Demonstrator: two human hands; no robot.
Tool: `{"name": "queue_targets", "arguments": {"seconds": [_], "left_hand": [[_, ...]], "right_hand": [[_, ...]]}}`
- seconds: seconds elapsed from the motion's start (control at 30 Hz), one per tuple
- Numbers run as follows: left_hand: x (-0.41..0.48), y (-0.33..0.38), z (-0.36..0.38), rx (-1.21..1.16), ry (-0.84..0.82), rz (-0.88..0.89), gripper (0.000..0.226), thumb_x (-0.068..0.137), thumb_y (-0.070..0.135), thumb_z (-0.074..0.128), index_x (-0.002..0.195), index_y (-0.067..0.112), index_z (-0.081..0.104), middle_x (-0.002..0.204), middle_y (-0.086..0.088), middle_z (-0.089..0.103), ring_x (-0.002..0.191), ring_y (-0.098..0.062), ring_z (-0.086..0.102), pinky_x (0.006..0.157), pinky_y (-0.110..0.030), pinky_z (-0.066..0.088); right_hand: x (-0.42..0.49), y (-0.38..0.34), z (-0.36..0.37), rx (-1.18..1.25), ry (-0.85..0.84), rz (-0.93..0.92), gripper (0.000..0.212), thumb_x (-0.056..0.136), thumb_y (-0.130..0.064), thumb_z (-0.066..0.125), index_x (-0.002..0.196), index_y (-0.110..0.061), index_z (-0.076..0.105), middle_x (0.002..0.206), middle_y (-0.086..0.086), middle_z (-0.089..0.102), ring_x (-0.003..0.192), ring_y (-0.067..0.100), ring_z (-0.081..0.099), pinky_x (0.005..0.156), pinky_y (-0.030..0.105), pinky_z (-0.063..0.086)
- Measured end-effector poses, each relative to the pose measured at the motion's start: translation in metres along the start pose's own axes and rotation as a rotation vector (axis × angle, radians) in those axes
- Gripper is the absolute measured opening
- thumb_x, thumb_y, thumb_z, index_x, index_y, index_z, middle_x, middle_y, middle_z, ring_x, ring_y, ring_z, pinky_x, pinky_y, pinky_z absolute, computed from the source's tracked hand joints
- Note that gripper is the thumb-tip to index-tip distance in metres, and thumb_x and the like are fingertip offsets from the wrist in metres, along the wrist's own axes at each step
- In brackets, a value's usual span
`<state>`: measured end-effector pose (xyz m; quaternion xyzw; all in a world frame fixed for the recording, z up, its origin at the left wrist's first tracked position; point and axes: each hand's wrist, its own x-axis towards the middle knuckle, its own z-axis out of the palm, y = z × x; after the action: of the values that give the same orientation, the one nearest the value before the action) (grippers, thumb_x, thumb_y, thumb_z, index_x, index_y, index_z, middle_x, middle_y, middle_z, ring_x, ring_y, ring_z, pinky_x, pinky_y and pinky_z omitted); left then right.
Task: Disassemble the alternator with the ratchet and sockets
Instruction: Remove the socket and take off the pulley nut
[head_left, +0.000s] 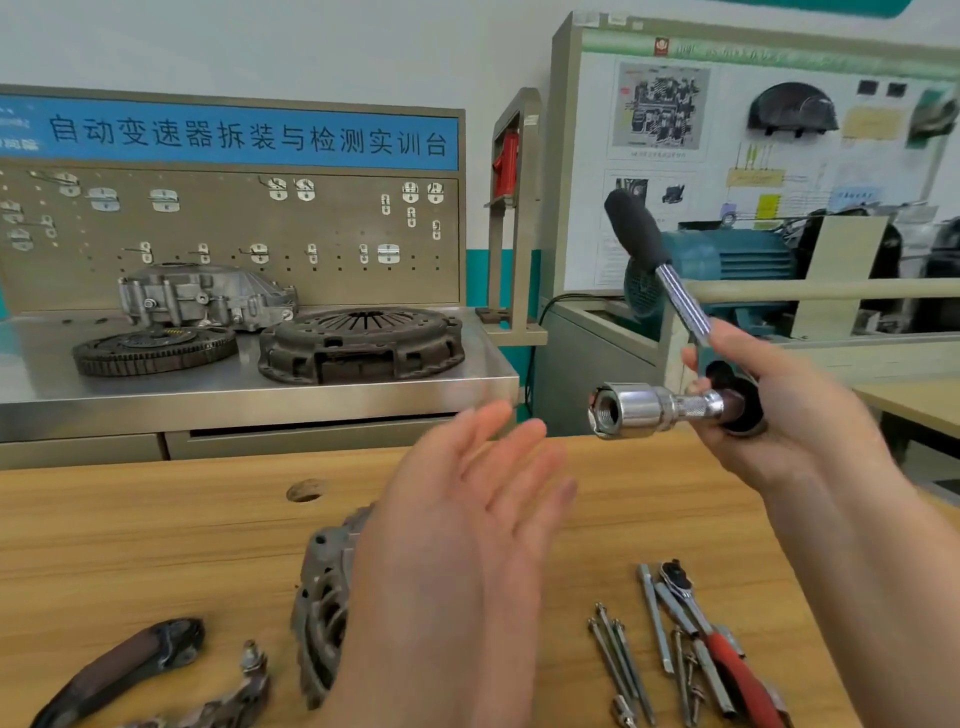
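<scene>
The right hand (769, 410) holds the ratchet (670, 280) up above the far edge of the wooden table (156, 545). Its fingers (698, 387) are curled round the tool's head, and the black-gripped handle slants up and to the left. A chrome socket (636, 410) sticks out sideways from the head, with what looks like a threaded nut (602, 413) in its open end.

The left hand (457, 561) hovers palm up below and to the left of the socket. Its fingers are straight, slightly apart, and hold nothing. This hand covers most of the alternator (322, 603), which lies on the table beneath it. Only the grey slotted housing shows, at the hand's left side.

To the right on the table lies a loose cluster of long bolts (618, 665). Beside them are a plain steel bar (654, 623) and a second ratchet with a red grip (727, 660). At the lower left lie a dark curved bracket (124, 665) and a smaller metal piece (244, 680). A round hole (305, 491) is cut in the tabletop beyond the alternator.

Behind, a steel table (260, 395) carries a toothed flywheel (153, 351), a clutch cover (363, 345) and an aluminium casting (208, 296). A pegboard (234, 228) stands behind them under a blue sign (249, 135). A teal motor (727, 260) sits to the right, in front of a display board (753, 156).
</scene>
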<state>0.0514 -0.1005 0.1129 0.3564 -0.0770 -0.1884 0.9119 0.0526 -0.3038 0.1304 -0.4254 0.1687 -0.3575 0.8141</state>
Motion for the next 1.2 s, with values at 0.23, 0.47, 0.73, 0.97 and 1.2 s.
{"name": "queue_targets", "arguments": {"seconds": [0.23, 0.47, 0.73, 0.97, 1.2], "left_hand": [[0.013, -0.066, 0.043, -0.567, 0.1, -0.633, 0.047, 0.099, 0.034, 0.046, 0.108, -0.011, 0.055, 0.094, -0.035, 0.065, 0.081, -0.044, 0.067, 0.059, -0.051, 0.058], [0.02, -0.108, 0.041, -0.551, 0.189, -0.641, 0.023, 0.091, 0.01, 0.053, 0.103, -0.01, 0.055, 0.067, -0.027, 0.066, 0.05, -0.034, 0.067, 0.046, -0.042, 0.058], [0.043, -0.102, 0.012, 0.322, 0.111, -0.43, 0.014, 0.096, 0.017, 0.05, 0.097, 0.008, 0.06, 0.062, -0.003, 0.054, 0.04, -0.008, 0.041, 0.033, -0.016, 0.026], [0.063, -0.126, -0.001, 1.306, -0.066, -0.01, 0.02, 0.096, 0.016, 0.044, 0.112, 0.024, 0.053, 0.094, 0.005, 0.055, 0.071, -0.009, 0.054, 0.055, -0.021, 0.04], [0.095, -0.159, -0.018, 1.678, -0.038, 0.194, 0.031, 0.09, 0.029, 0.063, 0.121, 0.026, 0.061, 0.119, 0.005, 0.062, 0.088, -0.006, 0.054, 0.07, -0.018, 0.039]], "right_hand": [[-0.03, -0.054, 0.0, -0.73, -0.215, -0.597, 0.023, 0.079, -0.01, 0.073, 0.091, -0.03, 0.074, 0.07, -0.006, 0.069, 0.048, 0.011, 0.055, 0.047, 0.025, 0.049], [-0.042, -0.038, -0.006, -1.033, -0.286, -0.711, 0.022, 0.08, -0.018, 0.073, 0.087, -0.038, 0.072, 0.072, -0.012, 0.067, 0.049, 0.0, 0.054, 0.046, 0.013, 0.043], [-0.022, -0.034, -0.036, -0.552, -0.127, -0.344, 0.021, 0.081, -0.005, 0.072, 0.094, -0.021, 0.071, 0.082, 0.01, 0.07, 0.046, 0.013, 0.055, 0.042, 0.022, 0.045], [-0.007, -0.012, -0.085, -0.329, 0.093, -0.18, 0.014, 0.087, -0.006, 0.066, 0.1, -0.011, 0.069, 0.068, 0.001, 0.07, 0.043, 0.006, 0.053, 0.041, 0.017, 0.044], [0.01, 0.015, -0.122, -0.23, 0.183, -0.027, 0.015, 0.088, -0.006, 0.065, 0.102, -0.006, 0.068, 0.081, 0.009, 0.068, 0.045, 0.007, 0.052, 0.049, 0.021, 0.044]]}}
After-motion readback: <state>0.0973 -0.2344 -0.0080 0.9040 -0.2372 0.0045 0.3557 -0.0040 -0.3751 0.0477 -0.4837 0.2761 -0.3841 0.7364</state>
